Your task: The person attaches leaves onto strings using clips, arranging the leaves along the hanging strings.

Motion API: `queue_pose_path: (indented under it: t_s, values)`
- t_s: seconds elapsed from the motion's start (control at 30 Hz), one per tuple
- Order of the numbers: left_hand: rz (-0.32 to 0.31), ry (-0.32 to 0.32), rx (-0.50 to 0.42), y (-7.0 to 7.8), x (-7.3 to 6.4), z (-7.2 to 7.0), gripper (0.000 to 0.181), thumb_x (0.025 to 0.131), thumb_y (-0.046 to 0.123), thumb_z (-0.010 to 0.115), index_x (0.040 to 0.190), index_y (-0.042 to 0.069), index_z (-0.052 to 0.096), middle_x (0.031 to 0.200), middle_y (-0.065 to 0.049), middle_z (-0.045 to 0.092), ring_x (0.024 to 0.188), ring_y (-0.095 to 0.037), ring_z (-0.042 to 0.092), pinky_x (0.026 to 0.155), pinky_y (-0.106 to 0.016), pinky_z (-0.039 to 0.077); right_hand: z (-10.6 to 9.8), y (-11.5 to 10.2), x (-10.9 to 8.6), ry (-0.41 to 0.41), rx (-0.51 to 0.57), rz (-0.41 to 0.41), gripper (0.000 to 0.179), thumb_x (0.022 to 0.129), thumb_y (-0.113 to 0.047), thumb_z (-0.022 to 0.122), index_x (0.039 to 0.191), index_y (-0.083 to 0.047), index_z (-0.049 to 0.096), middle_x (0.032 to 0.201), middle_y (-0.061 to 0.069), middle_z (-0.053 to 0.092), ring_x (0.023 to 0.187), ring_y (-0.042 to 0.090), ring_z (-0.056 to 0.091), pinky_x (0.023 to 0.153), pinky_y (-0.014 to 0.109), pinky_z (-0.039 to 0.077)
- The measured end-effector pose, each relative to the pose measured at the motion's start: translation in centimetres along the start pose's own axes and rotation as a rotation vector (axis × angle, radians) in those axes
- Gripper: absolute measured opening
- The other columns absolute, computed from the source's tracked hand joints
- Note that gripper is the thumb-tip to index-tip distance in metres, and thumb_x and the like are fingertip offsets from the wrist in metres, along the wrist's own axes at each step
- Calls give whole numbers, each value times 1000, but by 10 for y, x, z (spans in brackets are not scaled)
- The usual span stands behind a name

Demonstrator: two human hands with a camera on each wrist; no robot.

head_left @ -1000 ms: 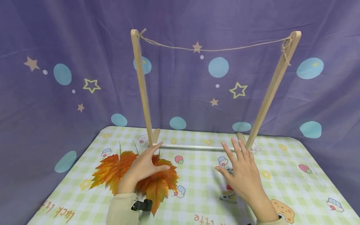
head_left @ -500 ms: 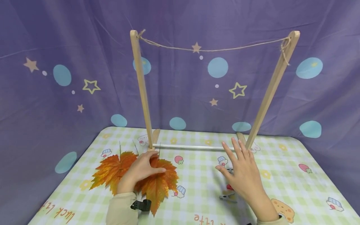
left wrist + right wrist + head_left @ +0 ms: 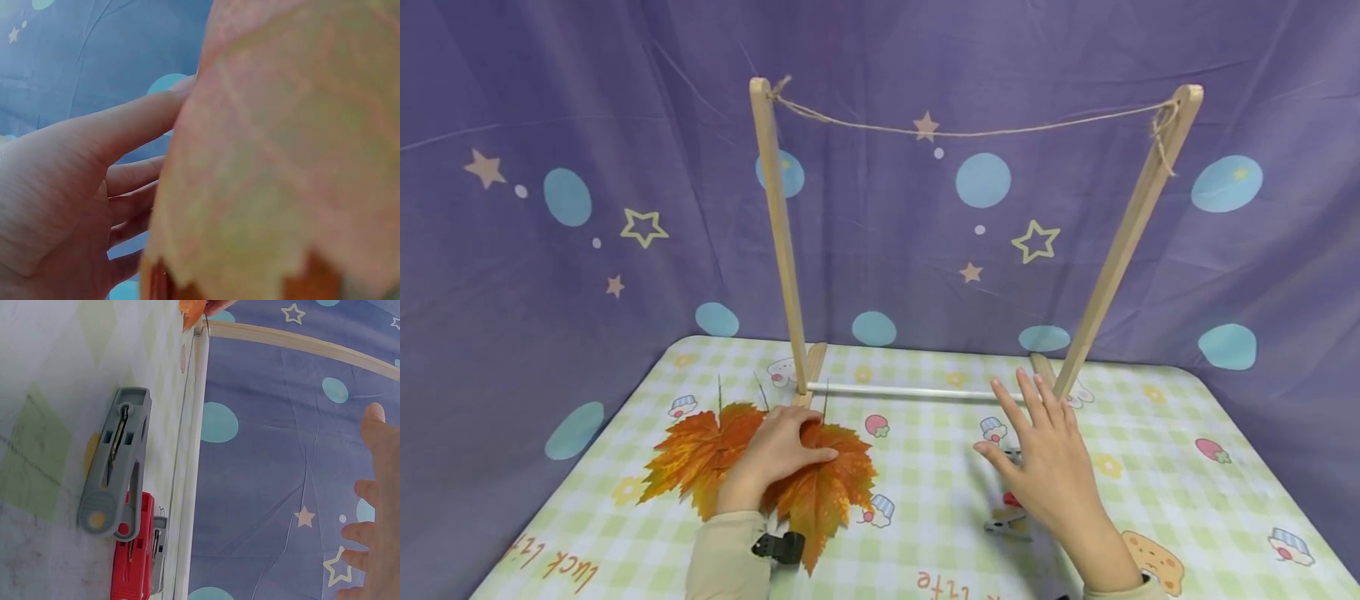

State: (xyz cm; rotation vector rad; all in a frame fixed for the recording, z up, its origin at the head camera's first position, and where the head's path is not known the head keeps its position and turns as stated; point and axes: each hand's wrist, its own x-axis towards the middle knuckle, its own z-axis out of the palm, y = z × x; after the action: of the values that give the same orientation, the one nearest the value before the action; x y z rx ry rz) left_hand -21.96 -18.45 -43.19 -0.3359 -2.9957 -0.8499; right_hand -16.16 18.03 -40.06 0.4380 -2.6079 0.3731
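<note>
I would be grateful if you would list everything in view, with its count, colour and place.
backdrop: one, patterned purple, behind everything else
tablecloth: one, green-and-white check, spread below
wooden posts: two, light brown, standing toward the back
wooden feet: two visible, light brown, at the posts' bases
rod: one, white, low between the posts
twine: one strand, tan, tied across the post tops
maple leaves: at least two, orange, red and yellow-green, tablecloth's left side
grey clothespins: two, grey, right of the leaves
red clothespin: one, red, between the grey ones
sleeves: two, beige, lower edge
strap: one plainly seen, black, left cuff
left hand: one, over the leaves
right hand: one, near the clothespins
</note>
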Motion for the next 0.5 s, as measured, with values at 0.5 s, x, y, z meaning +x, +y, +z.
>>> queue_pose_path:
  t_s: [0.5]
  values:
    - [-15, 78, 56, 5, 5, 14, 32, 82, 37, 81, 104, 13, 77, 96, 0, 67, 94, -23, 52, 86, -44, 45, 1, 0, 0, 19, 5, -14, 79, 93, -57, 59, 157, -22, 30, 162, 16, 21, 149, 36, 14, 114, 63, 14]
